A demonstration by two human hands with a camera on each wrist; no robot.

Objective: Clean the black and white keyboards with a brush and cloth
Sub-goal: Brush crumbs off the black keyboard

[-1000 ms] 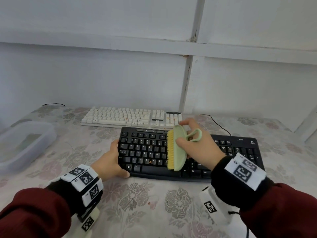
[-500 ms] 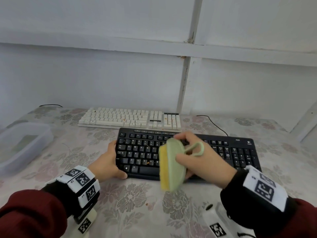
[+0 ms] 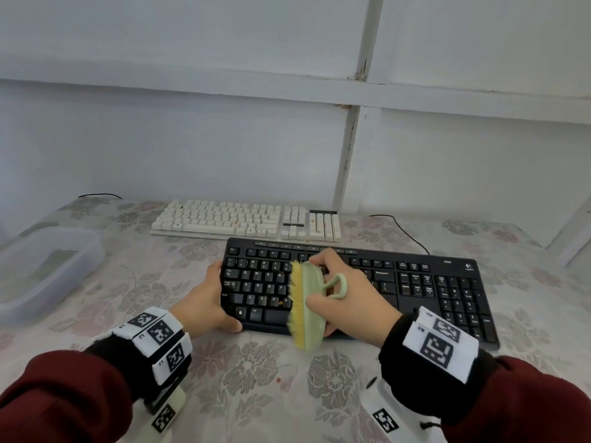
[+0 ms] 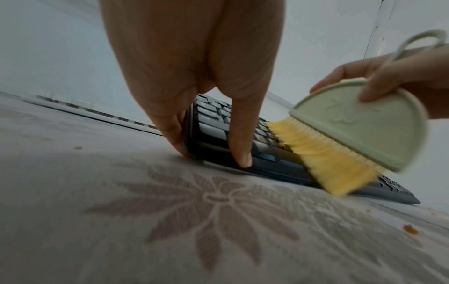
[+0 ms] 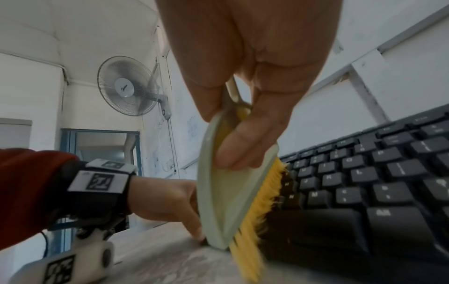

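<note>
The black keyboard [image 3: 415, 282] lies in the middle of the table, with the white keyboard [image 3: 224, 219] right behind it. My left hand [image 3: 208, 302] grips the black keyboard's left end, thumb on the front edge [image 4: 240, 153]. My right hand [image 3: 351, 302] holds a pale green brush [image 3: 311, 311] by its back. The yellow bristles [image 4: 328, 153] face left and touch the left-hand letter keys [image 5: 364, 182], and the brush's lower end hangs past the front edge. Orange crumbs [image 3: 280, 302] sit among the keys. No cloth is in view.
A clear plastic box [image 3: 48, 266] stands at the table's left. A black cable [image 3: 399, 231] runs from the keyboard to the white wall behind. Crumbs [image 3: 279, 379] lie on the flowered tablecloth in front. A wall fan [image 5: 128, 86] hangs off to the left.
The brush has swept from the keyboard's upper rows down toward its front edge and a little left. My left hand has kept its hold on the keyboard's end.
</note>
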